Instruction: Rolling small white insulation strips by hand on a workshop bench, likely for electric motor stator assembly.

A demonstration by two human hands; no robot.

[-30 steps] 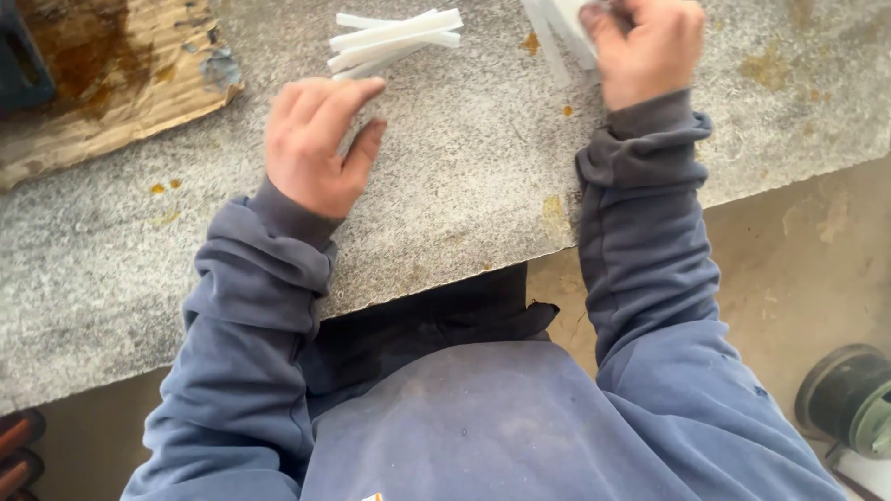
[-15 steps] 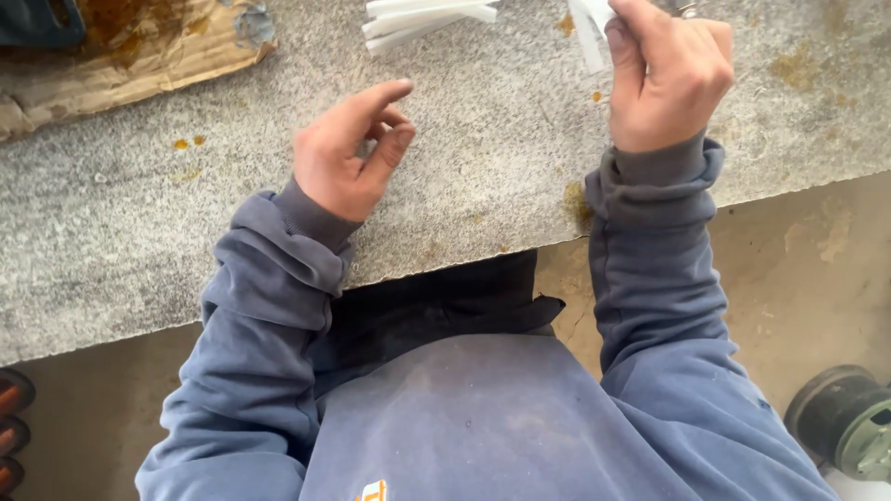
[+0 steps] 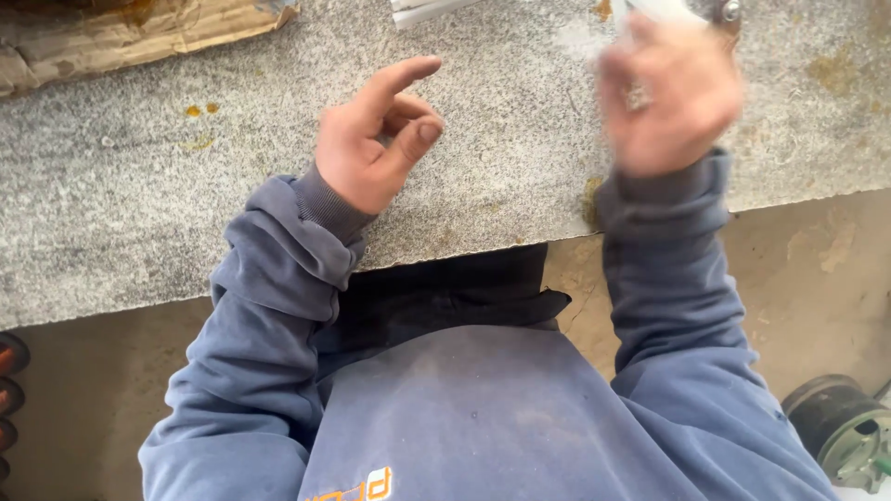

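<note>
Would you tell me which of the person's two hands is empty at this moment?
The left hand is empty, open over the grey stone slab with fingers loosely curled. The right hand, blurred, closes on a white strip at the top edge.

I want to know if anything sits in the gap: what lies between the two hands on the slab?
Head view: only bare speckled stone slab lies between the left hand and the blurred right hand.

two bare hands, left hand (image 3: 371, 148), right hand (image 3: 670, 97) motion-blurred, one grey stone slab (image 3: 167, 186), one worn wooden board (image 3: 139, 32) top left, a few white strips (image 3: 422, 9) at top edge, exact number cut off, one round metal part (image 3: 840, 427) on floor
</note>
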